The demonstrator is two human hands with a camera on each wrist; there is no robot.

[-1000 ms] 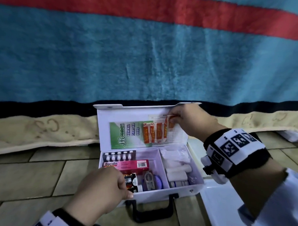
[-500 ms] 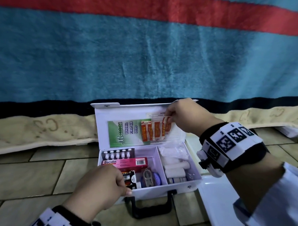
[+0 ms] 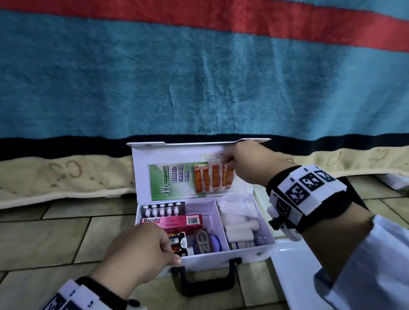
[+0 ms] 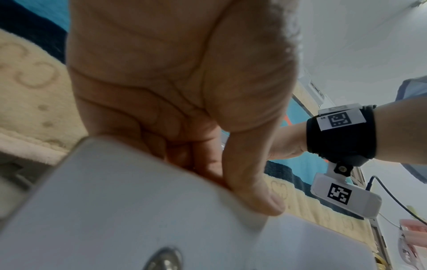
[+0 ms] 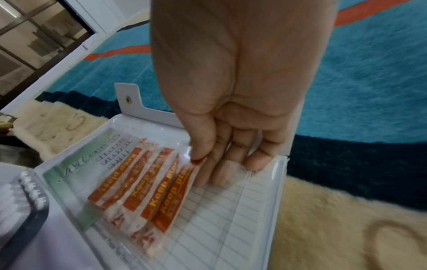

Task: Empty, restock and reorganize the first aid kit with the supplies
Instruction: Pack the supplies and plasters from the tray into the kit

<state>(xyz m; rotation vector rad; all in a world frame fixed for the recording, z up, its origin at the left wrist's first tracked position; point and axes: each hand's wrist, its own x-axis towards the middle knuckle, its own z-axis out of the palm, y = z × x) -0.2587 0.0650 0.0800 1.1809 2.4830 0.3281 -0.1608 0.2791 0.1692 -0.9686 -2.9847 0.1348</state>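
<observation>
The white first aid kit (image 3: pixel 225 256) stands open on the tiled floor (image 3: pixel 50 229), its lid upright. The left hand (image 3: pixel 142 254) grips the kit's front wall at the near-left corner, thumb outside, fingers curled over the rim. The right hand (image 3: pixel 248 162) reaches to the lid's inner face, thumb and fingers pinching the top of the rightmost of the orange plaster strips (image 5: pixel 148 184), which fan out leftward and below its fingertips, beside a green guide leaflet (image 3: pixel 167 184).
</observation>
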